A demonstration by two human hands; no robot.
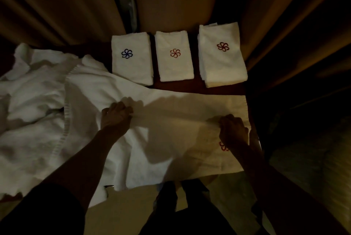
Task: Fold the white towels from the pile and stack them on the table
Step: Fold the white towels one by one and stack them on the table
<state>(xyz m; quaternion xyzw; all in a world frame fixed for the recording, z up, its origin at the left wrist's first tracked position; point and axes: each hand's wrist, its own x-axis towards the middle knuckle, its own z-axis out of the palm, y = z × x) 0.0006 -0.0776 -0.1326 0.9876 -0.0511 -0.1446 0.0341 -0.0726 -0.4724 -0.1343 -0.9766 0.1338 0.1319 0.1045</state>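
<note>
A white towel [171,120] lies spread across the front of the dark table [195,87], part of it hanging over the near edge. My left hand [115,116] pinches a fold of this towel near its middle. At the towel's right end, just above a red emblem, my right hand [233,130] grips the cloth with curled fingers. A heap of unfolded white towels [34,92] fills the left side. Three folded stacks stand at the back: one with a blue emblem [132,58], one with an orange emblem [173,56], and a taller one with a red emblem [222,54].
Brown curtains [57,6] hang close behind the table. The table's right edge [250,113] runs just beside my right hand, with dark floor beyond it. My legs and a pale floor show below the near edge.
</note>
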